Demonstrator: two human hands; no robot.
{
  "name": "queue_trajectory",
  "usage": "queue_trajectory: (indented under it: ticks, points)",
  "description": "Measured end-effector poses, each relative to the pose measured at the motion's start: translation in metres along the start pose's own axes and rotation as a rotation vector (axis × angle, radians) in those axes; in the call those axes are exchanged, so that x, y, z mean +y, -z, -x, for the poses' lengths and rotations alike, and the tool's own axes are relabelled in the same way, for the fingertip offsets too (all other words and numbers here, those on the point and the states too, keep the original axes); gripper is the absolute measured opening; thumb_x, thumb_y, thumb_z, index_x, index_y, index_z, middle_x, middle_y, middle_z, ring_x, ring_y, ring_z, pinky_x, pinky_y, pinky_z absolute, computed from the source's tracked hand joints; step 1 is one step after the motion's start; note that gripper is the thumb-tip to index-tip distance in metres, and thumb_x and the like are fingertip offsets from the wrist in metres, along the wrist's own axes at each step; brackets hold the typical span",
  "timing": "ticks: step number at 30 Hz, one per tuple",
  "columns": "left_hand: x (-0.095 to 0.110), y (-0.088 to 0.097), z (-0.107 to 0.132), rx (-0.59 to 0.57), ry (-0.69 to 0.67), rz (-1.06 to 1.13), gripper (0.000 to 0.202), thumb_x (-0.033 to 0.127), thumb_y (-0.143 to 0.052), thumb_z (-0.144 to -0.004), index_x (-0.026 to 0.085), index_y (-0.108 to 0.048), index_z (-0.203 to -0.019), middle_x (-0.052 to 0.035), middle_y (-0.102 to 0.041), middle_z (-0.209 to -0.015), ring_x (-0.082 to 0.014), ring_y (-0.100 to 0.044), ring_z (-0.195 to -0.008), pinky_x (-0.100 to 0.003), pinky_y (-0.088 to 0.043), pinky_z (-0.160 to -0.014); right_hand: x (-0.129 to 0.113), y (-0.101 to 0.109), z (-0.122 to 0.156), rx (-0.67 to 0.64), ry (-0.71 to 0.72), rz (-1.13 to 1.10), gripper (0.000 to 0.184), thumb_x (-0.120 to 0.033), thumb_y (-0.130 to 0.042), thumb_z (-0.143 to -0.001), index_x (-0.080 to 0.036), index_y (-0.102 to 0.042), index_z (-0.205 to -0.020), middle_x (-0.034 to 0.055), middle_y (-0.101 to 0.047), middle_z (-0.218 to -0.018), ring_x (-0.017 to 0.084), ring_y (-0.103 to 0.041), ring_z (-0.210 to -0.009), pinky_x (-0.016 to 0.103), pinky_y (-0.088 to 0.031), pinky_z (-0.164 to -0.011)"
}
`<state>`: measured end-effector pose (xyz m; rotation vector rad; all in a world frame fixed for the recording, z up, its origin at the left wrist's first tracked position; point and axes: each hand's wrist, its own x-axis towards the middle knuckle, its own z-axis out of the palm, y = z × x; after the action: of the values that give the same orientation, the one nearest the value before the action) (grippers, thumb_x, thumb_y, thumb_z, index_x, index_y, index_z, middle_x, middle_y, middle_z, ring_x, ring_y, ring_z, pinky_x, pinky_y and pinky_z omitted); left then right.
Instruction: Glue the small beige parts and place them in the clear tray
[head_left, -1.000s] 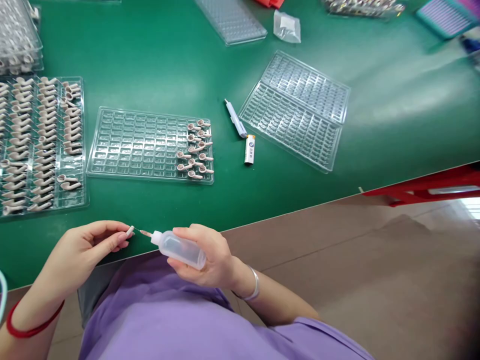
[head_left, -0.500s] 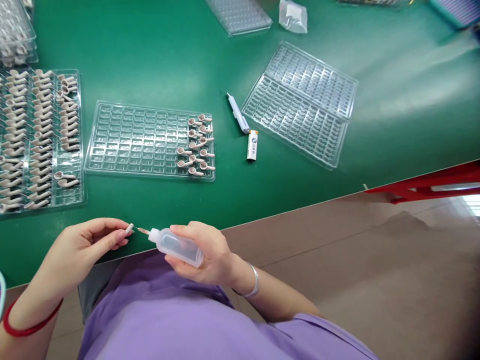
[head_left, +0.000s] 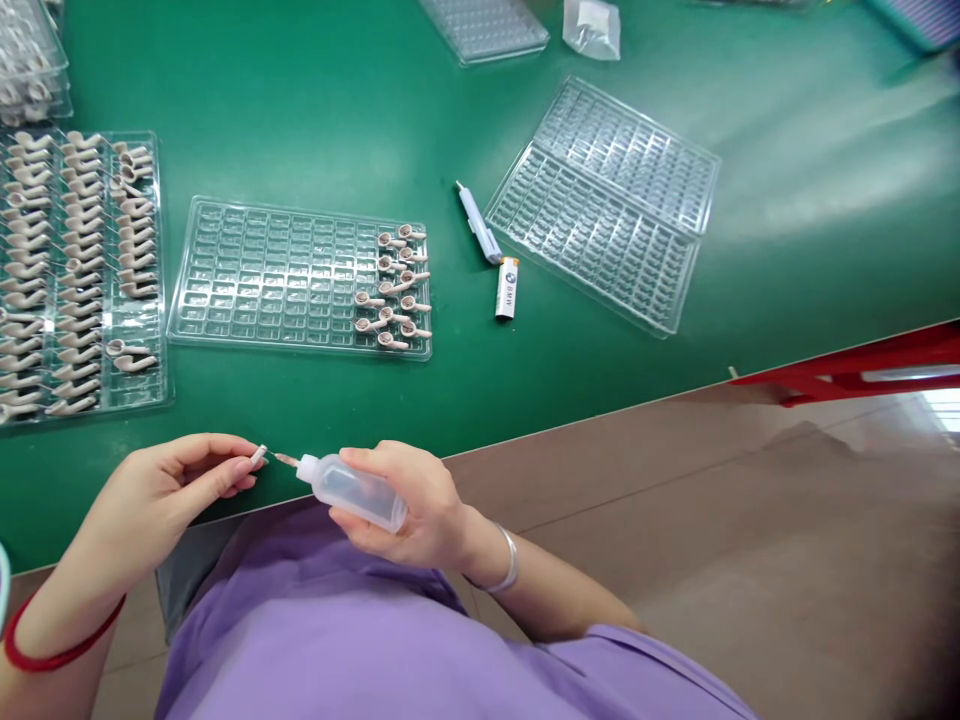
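My left hand (head_left: pixel 161 490) pinches a small beige plastic part (head_left: pixel 258 456) between thumb and fingertips, just over the near edge of the green table (head_left: pixel 315 120). My right hand (head_left: pixel 409 505) grips a small translucent squeeze bottle (head_left: pixel 352 490) lying sideways, its thin needle tip (head_left: pixel 285 460) pointing left and nearly touching the part. Beyond my hands lies a clear compartment tray (head_left: pixel 255 275) with several beige parts (head_left: pixel 394 290) in its right-hand columns.
A fuller tray of beige parts (head_left: pixel 75 270) sits at the left. An open, hinged empty tray (head_left: pixel 607 200) lies to the right, with a white lighter (head_left: pixel 508 288) and a pale pen-like tool (head_left: pixel 478 222) beside it. A red frame (head_left: pixel 862 365) juts out at the table's right edge.
The view has shifted slightly, so the trays sit a little higher in the picture. Both hands keep the same hold, with the needle tip still at the part.
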<state>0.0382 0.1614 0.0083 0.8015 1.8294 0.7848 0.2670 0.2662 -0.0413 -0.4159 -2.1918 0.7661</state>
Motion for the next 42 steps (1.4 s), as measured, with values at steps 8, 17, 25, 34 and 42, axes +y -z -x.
queue_trajectory:
  ticks: [8, 17, 25, 34, 42]
  points:
    - [-0.001, 0.001, -0.001, 0.005, 0.007, 0.020, 0.034, 0.056, -0.075, -0.070, 0.027, -0.080, -0.088, -0.0047, -0.079, -0.090, -0.0208, -0.075, -0.078, -0.017, -0.056, -0.071, 0.002, 0.000, 0.003, 0.016, -0.002, -0.034, 0.042, -0.029, -0.066, -0.084, -0.019, -0.054, -0.123, 0.0029, -0.073, -0.083, 0.015, -0.062, -0.059, 0.029, -0.053, -0.055]
    - [0.001, -0.029, 0.023, 0.036, 0.094, 0.340, 0.035, 0.050, -0.078, -0.072, 0.024, -0.077, -0.096, -0.0073, -0.078, -0.093, -0.0210, -0.074, -0.083, -0.021, -0.058, -0.071, -0.012, -0.003, 0.002, 0.030, -0.256, -0.421, 0.053, -0.025, -0.072, -0.083, -0.022, -0.050, -0.131, 0.0077, -0.068, -0.103, 0.017, -0.068, -0.085, 0.029, -0.059, -0.073]
    - [-0.017, -0.069, 0.049, 0.093, 0.112, 0.523, 0.026, 0.047, -0.076, -0.076, 0.026, -0.078, -0.091, -0.0044, -0.078, -0.092, -0.0169, -0.071, -0.078, -0.020, -0.057, -0.068, -0.023, -0.032, 0.010, 0.086, -0.015, -0.309, 0.043, -0.009, -0.061, -0.085, -0.022, -0.051, -0.125, 0.0068, -0.064, -0.096, 0.017, -0.062, -0.083, 0.029, -0.059, -0.070]
    - [-0.030, -0.063, 0.056, 0.169, -0.054, 0.089, 0.026, 0.043, -0.072, -0.078, 0.031, -0.080, -0.099, -0.0051, -0.077, -0.104, -0.0239, -0.071, -0.091, -0.028, -0.057, -0.081, -0.019, -0.031, 0.017, 0.060, 0.103, -0.214, 0.033, -0.012, -0.057, -0.088, -0.019, -0.052, -0.120, 0.0072, -0.063, -0.091, 0.017, -0.060, -0.079, 0.028, -0.056, -0.067]
    - [-0.019, -0.068, 0.061, 0.177, 0.037, 0.253, 0.025, 0.047, -0.078, -0.070, 0.027, -0.081, -0.085, -0.0079, -0.076, -0.096, -0.0243, -0.069, -0.087, -0.025, -0.056, -0.072, -0.020, -0.033, 0.020, 0.076, 0.076, -0.224, 0.030, -0.014, -0.059, -0.088, -0.019, -0.053, -0.117, 0.0064, -0.063, -0.090, 0.016, -0.059, -0.077, 0.027, -0.056, -0.065]
